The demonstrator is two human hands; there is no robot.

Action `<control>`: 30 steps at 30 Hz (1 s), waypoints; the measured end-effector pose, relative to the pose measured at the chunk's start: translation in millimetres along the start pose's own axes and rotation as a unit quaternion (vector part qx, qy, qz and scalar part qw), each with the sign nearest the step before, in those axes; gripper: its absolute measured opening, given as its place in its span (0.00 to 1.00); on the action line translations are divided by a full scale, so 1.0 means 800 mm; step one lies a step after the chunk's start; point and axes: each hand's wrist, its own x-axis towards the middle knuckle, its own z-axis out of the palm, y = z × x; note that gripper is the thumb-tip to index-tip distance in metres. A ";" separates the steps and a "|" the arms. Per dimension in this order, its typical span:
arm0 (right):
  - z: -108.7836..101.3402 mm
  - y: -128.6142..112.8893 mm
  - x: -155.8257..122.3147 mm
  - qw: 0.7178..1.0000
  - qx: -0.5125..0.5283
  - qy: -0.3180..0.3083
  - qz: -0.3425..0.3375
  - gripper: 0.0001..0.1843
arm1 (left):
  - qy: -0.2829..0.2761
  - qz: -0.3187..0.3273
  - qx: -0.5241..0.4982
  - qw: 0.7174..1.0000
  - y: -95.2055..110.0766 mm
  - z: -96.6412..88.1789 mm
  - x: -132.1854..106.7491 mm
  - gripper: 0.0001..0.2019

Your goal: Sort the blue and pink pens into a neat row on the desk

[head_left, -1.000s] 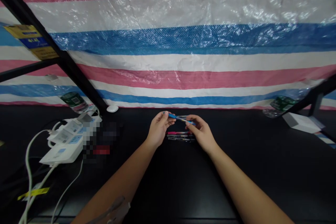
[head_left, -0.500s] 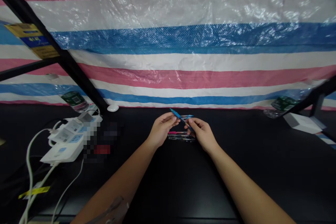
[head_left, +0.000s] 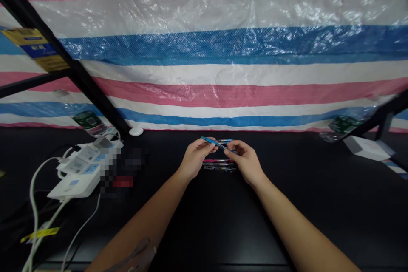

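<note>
My left hand (head_left: 195,158) and my right hand (head_left: 244,160) hover close together over the black table (head_left: 204,229). Between their fingertips, a blue pen (head_left: 216,143) lies slanted, held by both hands. Just behind it, a second pen with a blue part (head_left: 225,140) crosses near my right fingers, and I cannot tell whether it is held. Below my fingers a pink pen (head_left: 216,160) and a dark pen (head_left: 219,168) lie side by side on the table, partly hidden by my hands.
White power strips (head_left: 78,174) with white cables lie at the left, beside a pixelated patch. A small white round object (head_left: 136,131) sits at the back edge. Plastic bottles stand behind, a white box (head_left: 366,148) is at the right, and a striped tarp (head_left: 204,76) hangs beyond black bars.
The blue pen tilted steeply half a second ago and now lies at a flatter slant. My hands have stayed about where they were, over the pens on the table.
</note>
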 end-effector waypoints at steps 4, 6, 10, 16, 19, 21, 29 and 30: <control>-0.002 -0.004 -0.002 0.999 -0.044 -0.027 -0.007 0.17 | -0.009 -0.002 0.020 1.000 -0.004 -0.001 0.000 0.10; -0.001 -0.007 -0.003 0.995 -0.072 -0.074 0.010 0.15 | -0.017 -0.002 0.033 0.999 -0.005 -0.002 0.000 0.11; -0.001 -0.007 -0.003 0.990 -0.119 -0.079 -0.023 0.13 | -0.007 -0.001 0.047 0.999 -0.006 -0.004 0.001 0.11; 0.001 -0.006 -0.007 0.983 -0.156 -0.064 -0.071 0.12 | -0.004 0.000 0.043 0.999 -0.007 -0.003 0.000 0.10; 0.003 -0.009 -0.010 0.979 -0.169 -0.095 -0.067 0.14 | -0.018 -0.006 0.046 0.999 -0.005 -0.001 -0.001 0.11; 0.002 -0.009 -0.011 0.976 -0.186 -0.094 -0.065 0.15 | -0.001 0.001 0.027 1.000 -0.002 -0.001 -0.001 0.11; -0.003 -0.006 -0.007 0.974 -0.200 -0.077 -0.066 0.16 | 0.025 0.004 -0.032 0.999 0.003 -0.003 0.005 0.16; -0.003 -0.006 -0.007 0.974 -0.200 -0.078 -0.066 0.16 | 0.026 0.005 -0.033 0.999 0.002 -0.003 0.005 0.16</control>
